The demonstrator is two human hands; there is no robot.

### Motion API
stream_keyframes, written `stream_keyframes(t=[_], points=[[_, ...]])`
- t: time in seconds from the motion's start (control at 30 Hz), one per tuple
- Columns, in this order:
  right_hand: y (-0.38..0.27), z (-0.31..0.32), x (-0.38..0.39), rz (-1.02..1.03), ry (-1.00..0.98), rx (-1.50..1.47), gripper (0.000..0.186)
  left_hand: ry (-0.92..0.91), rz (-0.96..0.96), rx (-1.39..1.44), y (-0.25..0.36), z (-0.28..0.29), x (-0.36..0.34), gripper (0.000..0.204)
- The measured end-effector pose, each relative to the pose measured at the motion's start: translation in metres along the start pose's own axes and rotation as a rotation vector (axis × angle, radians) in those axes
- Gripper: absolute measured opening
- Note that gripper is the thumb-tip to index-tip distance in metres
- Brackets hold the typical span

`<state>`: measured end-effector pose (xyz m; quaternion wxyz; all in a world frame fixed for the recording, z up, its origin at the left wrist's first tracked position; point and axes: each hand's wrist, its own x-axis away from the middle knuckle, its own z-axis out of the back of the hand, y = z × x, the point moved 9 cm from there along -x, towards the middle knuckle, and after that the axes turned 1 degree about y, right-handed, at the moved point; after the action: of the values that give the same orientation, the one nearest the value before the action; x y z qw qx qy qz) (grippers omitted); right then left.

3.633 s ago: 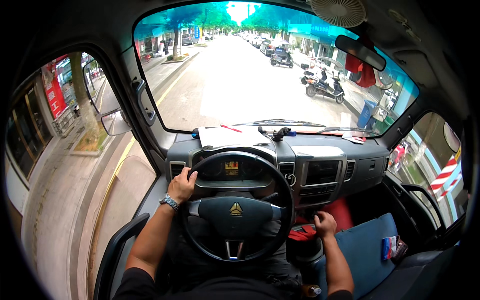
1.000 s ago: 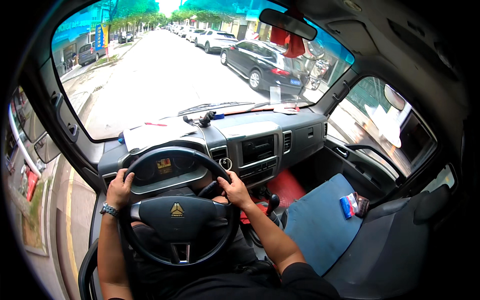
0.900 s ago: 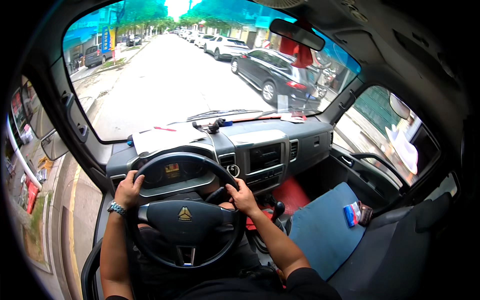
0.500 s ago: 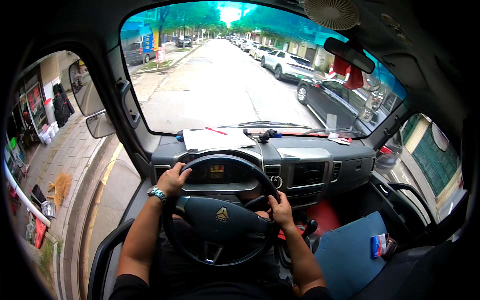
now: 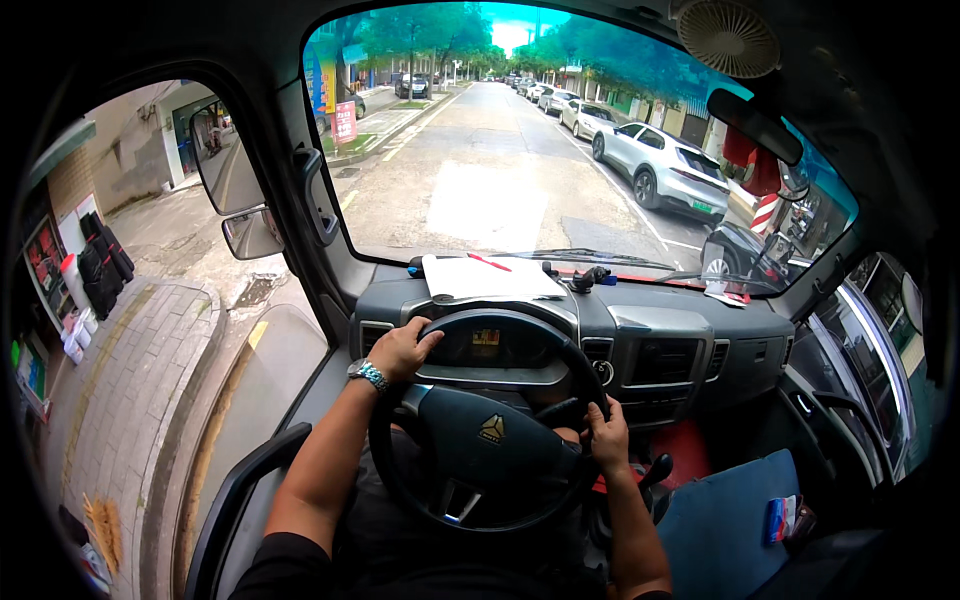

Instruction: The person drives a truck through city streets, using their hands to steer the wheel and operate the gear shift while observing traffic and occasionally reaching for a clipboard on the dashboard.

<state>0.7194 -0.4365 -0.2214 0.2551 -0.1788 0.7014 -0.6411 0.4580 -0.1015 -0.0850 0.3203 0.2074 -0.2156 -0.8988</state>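
Both my hands are closed around the rim of a black steering wheel point(image 5: 487, 430). My left hand point(image 5: 401, 350) grips its upper left, with a metal watch and a turquoise bracelet point(image 5: 369, 374) on the wrist. On the right side of the rim, my right hand point(image 5: 607, 437) holds on with the thumb upright along it. Behind the wheel an instrument panel point(image 5: 486, 343) shows a small lit display. White papers point(image 5: 490, 278) with a red pen on top lie on the dashboard above it.
A gear lever point(image 5: 656, 470) stands right of the wheel, beside a blue-grey seat point(image 5: 730, 520) bearing a small blue-and-red packet point(image 5: 780, 519). Ahead, a white car point(image 5: 665, 165) and several others line the road's right side. A curved kerb point(image 5: 205, 330) and paved sidewalk lie left.
The truck has moved forward along the road: the dark parked car is now beside the right door, the white car closer. The cab appears shifted right in view. Both hands keep their grip.
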Motion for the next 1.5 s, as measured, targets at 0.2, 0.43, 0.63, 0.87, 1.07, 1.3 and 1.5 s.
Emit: stream_keyframes(t=[0.2,0.43,0.63,0.87,1.07,1.3,1.5], points=[[0.013,0.015,0.031,-0.018,0.083,-0.007,0.047,-0.011,-0.113,-0.117,0.021,-0.016,-0.028,0.055],[0.025,0.012,0.064,-0.009,0.154,-0.060,0.054,-0.134,-0.135,-0.246,0.046,-0.022,-0.049,0.055],[0.028,0.008,0.068,-0.020,0.163,-0.088,0.054,-0.101,-0.155,-0.242,0.051,-0.017,-0.045,0.052],[0.025,0.010,0.068,-0.050,0.168,-0.078,0.058,-0.070,-0.176,-0.224,0.046,-0.019,-0.046,0.053],[0.020,0.015,0.055,-0.031,0.167,0.007,0.049,-0.077,-0.108,-0.183,0.039,-0.015,-0.037,0.055],[0.000,0.012,0.028,-0.018,0.085,0.128,0.044,-0.033,-0.008,-0.099,0.017,-0.005,-0.011,0.056],[-0.006,0.005,-0.003,0.037,-0.012,0.118,0.040,0.048,0.022,-0.042,0.005,0.004,0.011,0.053]])
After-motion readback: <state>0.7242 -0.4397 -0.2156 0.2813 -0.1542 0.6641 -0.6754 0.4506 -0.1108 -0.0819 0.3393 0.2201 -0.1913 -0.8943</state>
